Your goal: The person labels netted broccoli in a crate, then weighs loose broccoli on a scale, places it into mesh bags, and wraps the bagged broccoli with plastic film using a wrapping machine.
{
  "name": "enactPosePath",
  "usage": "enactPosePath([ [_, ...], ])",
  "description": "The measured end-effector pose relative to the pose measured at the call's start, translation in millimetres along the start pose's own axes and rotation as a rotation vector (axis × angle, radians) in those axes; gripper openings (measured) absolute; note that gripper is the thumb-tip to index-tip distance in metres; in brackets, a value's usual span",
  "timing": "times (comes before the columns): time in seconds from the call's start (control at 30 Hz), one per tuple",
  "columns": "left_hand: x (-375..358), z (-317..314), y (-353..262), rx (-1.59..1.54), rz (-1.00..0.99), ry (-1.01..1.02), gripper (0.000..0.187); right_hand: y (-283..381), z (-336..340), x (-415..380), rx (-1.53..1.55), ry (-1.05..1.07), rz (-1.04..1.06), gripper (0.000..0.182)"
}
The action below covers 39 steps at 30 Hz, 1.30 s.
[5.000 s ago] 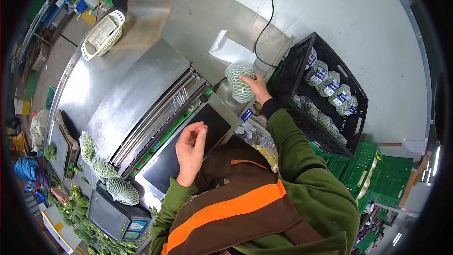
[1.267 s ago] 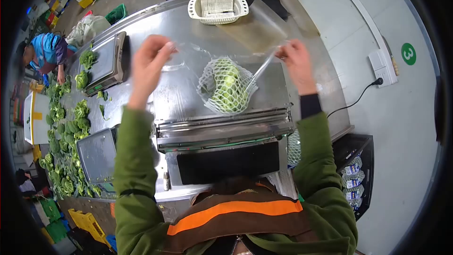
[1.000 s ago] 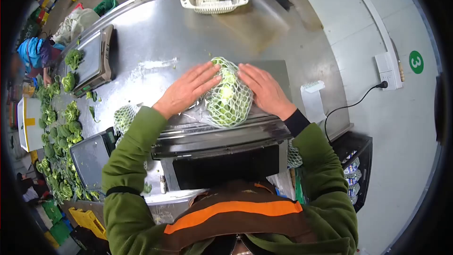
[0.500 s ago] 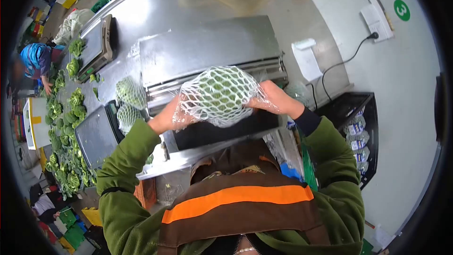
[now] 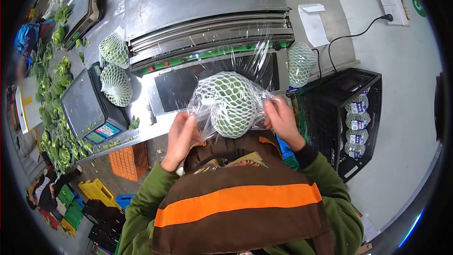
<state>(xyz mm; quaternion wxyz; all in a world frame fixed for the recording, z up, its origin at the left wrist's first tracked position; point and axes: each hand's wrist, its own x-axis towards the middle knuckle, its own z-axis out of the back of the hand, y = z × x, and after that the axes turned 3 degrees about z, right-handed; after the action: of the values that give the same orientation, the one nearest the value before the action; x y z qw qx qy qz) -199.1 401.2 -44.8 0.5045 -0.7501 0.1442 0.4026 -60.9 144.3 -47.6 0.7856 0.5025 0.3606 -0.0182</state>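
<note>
A round green vegetable head in a white foam net (image 5: 231, 106), which looks like broccoli, is in front of my apron at the machine's near edge. Clear plastic film (image 5: 262, 59) lies beneath and around it and stretches back toward the rollers. My left hand (image 5: 181, 134) pinches the film on the left side of the head. On the other side, my right hand (image 5: 281, 117) grips the film between thumb and fingers. The wrapping machine (image 5: 212, 38) with metal rollers stands just beyond, its dark plate (image 5: 172, 87) partly under the film.
Netted heads (image 5: 115, 85) rest at left beside a scale (image 5: 87, 106); another netted head (image 5: 301, 63) is at right. A black crate (image 5: 347, 148) holds several labelled packs. Loose broccoli (image 5: 61, 137) covers the left table. An orange crate (image 5: 128, 161) stands on the floor.
The netted head has come down and nearer my body, from above the machine. My hands moved from holding its sides to the film beside it. The rollers and dark plate are now exposed.
</note>
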Motion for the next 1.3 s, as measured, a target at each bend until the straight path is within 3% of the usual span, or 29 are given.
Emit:
enactPosePath([
  [0.03,6.4,-10.2,2.6,0.145,-0.119,-0.109,0.028,-2.4,-4.2,3.9,0.000,0.009,-0.002,0.024],
  [0.1,24.0,-15.7,11.5,0.153,-0.340,-0.247,0.031,-4.6,-10.0,17.1,-0.216,-0.229,0.362,0.026],
  [0.13,22.6,-13.3,11.3,0.151,-0.337,-0.256,0.031,1.7,-11.3,19.1,-0.166,-0.345,0.393,0.030],
  [0.2,16.9,-8.3,6.7,-0.150,-0.113,-0.276,0.035,0.5,11.8,19.4,-0.045,-0.270,0.113,0.030],
  [0.23,18.6,-2.1,15.9,-0.152,-0.108,-0.287,0.035,-9.9,21.0,22.6,0.030,-0.214,-0.046,0.030],
  [0.3,30.4,16.6,52.9,-0.160,0.046,-0.295,0.034,-41.6,24.2,34.2,0.034,-0.167,-0.075,0.030],
  [0.37,39.3,17.7,71.2,-0.155,0.066,-0.312,0.034,-84.7,16.1,47.4,0.028,-0.122,-0.103,0.031],
  [0.43,49.9,11.6,78.8,0.079,0.201,-0.351,0.035,-138.2,-3.7,64.5,-0.220,-0.049,0.075,0.029],
  [0.47,67.5,24.5,108.9,0.219,0.180,-0.223,0.035,-173.6,-21.7,76.7,-0.205,0.031,0.129,0.028],
  [0.5,77.0,18.0,106.9,0.516,0.176,-0.147,0.051,-196.4,-40.8,80.2,-0.188,0.113,0.174,0.031],
  [0.57,112.8,-7.1,140.8,0.443,-0.035,-0.037,0.042,-150.9,-71.6,79.6,0.097,0.367,-0.098,0.039],
  [0.63,104.2,-29.5,126.2,0.186,-0.236,0.121,0.029,-145.2,-79.3,66.3,0.212,0.397,-0.170,0.041],
  [0.7,90.7,-39.7,101.0,0.167,-0.384,0.198,0.031,-133.5,-79.8,65.9,0.424,0.452,-0.275,0.046],
  [0.77,95.1,-23.0,148.4,0.394,-0.437,0.250,0.036,-77.9,-73.2,52.4,0.466,0.543,-0.208,0.043],
  [0.8,90.9,-21.7,143.6,0.350,-0.427,0.248,0.036,-62.5,-72.3,47.3,0.468,0.535,-0.210,0.043],
  [0.9,76.1,-27.8,99.7,0.058,-0.307,0.276,0.038,-18.8,-72.0,30.5,0.738,0.501,-0.494,0.043],
  [0.93,71.8,-28.6,84.2,-0.053,-0.248,0.311,0.039,-17.8,-69.7,27.3,0.739,0.492,-0.474,0.043],
  [1.13,39.6,-22.5,33.5,-0.620,0.152,0.538,0.043,-7.7,-48.0,4.5,0.374,0.661,0.483,0.056],
  [1.17,39.0,-21.6,35.8,-0.619,0.141,0.535,0.043,13.1,-22.3,21.1,0.307,0.832,0.295,0.053],
  [1.2,41.3,-23.0,43.8,-0.667,0.278,0.531,0.044,39.9,-9.8,38.1,-0.489,0.743,0.260,0.034],
  [1.23,46.7,-24.0,53.5,-0.712,0.414,0.529,0.045,0.4,2.6,65.9,-0.593,0.525,0.341,0.023],
  [1.27,53.4,-22.4,69.2,-0.662,0.366,0.536,0.044,10.7,14.7,75.3,-0.168,0.278,0.381,0.024],
  [1.3,53.8,-27.6,59.2,-0.766,0.410,0.569,0.043,53.3,24.2,73.9,-0.064,0.244,0.272,0.032],
])
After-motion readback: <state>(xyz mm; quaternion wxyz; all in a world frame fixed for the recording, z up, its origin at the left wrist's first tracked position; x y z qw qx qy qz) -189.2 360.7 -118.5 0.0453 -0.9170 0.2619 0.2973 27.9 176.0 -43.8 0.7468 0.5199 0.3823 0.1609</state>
